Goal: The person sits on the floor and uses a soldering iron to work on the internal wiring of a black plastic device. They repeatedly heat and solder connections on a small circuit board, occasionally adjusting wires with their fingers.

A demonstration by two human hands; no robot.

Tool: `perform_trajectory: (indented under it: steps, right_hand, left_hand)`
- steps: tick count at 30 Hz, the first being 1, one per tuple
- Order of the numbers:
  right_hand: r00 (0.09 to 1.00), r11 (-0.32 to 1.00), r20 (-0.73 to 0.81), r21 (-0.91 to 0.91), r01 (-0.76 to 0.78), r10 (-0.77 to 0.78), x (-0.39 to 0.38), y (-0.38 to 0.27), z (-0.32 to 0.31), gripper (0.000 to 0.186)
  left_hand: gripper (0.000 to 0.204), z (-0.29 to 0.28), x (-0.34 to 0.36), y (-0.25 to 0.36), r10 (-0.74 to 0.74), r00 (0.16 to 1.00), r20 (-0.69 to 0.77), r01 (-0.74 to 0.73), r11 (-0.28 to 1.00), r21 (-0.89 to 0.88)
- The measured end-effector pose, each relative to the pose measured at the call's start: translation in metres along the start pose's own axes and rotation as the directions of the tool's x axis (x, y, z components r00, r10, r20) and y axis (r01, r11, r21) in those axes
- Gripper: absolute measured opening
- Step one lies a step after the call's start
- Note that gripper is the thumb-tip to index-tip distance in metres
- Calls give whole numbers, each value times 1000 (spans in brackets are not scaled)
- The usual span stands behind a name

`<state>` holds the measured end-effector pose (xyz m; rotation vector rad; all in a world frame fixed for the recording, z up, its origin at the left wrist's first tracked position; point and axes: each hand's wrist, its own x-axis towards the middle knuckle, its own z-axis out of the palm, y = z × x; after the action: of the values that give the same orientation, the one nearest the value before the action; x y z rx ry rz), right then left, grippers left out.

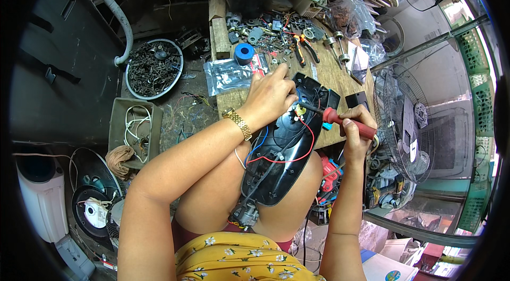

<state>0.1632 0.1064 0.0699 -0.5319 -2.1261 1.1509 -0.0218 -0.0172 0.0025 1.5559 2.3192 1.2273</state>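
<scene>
Black housing [284,135] lies beneath screwdriver [332,116] in right hand [357,143].

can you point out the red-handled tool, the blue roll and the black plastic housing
red-handled tool [331,116], head view: front of its handle
blue roll [244,60], head view: outer side
black plastic housing [283,175], head view: bare inner surface, lower half

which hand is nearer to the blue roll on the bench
Left. The left hand is just below and right of the blue roll in view; the right hand, gripping a red-handled tool, is farther off to the right.
</scene>
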Motion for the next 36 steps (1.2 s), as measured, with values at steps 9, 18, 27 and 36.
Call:
perform_trajectory:
  steps: [9,18,27,36]
  right_hand:
    - [1000,1000,-4,1,-7,7,0,-2,1,14]
    - [1000,1000,-4,5,11,-11,1,0,0,14]
    - [1000,1000,-4,13,8,-8,1,-1,2,14]
    - [1000,1000,-7,25,9,-8,1,-3,2,16]
  left_hand:
    - [16,0,0,2,-1,1000,7,0,1000,21]
    - [16,1,-1,1,5,1000,1,-5,1000,11]
    - [15,-1,-2,3,-17,1000,2,17,1000,11]
    - [15,1,-2,4,-1,1000,-16,1,999,39]
